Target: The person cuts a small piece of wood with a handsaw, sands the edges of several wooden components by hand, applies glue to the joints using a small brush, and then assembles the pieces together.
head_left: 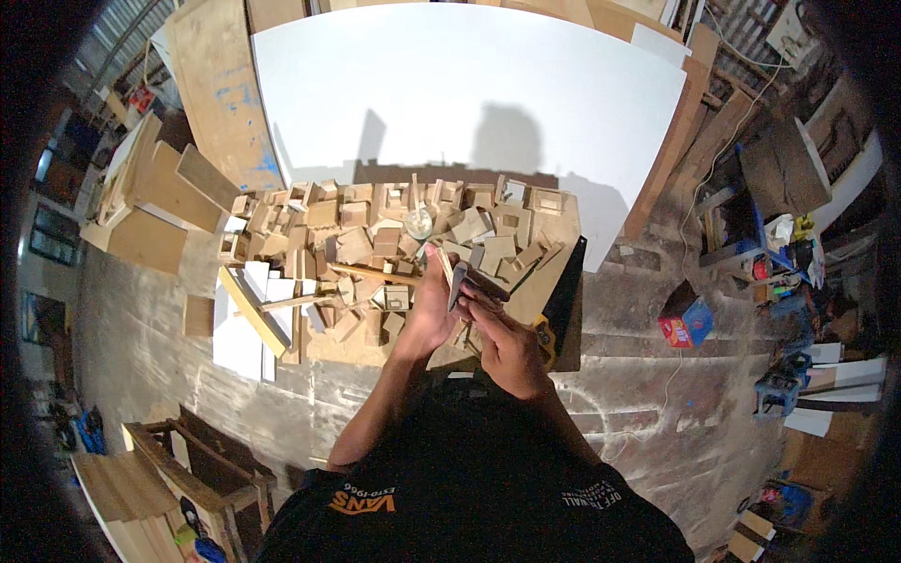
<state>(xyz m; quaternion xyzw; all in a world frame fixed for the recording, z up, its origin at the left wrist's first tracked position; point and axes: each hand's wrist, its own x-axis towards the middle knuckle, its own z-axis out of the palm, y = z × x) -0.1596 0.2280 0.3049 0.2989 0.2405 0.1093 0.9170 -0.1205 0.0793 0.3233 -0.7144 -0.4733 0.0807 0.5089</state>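
Left hand (430,317) closed on a thin wooden piece (445,266) at the frame's centre, right hand (511,352) touching a dark piece (456,287) just beside it, right grip unclear, wooden blocks (386,242) across the tabletop (556,225).

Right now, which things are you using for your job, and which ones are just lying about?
Probably part of the job:
- dark piece between the left hand and right hand
- small wooden blocks on the table

Probably just lying about:
- red-and-blue box on the floor
- big white board
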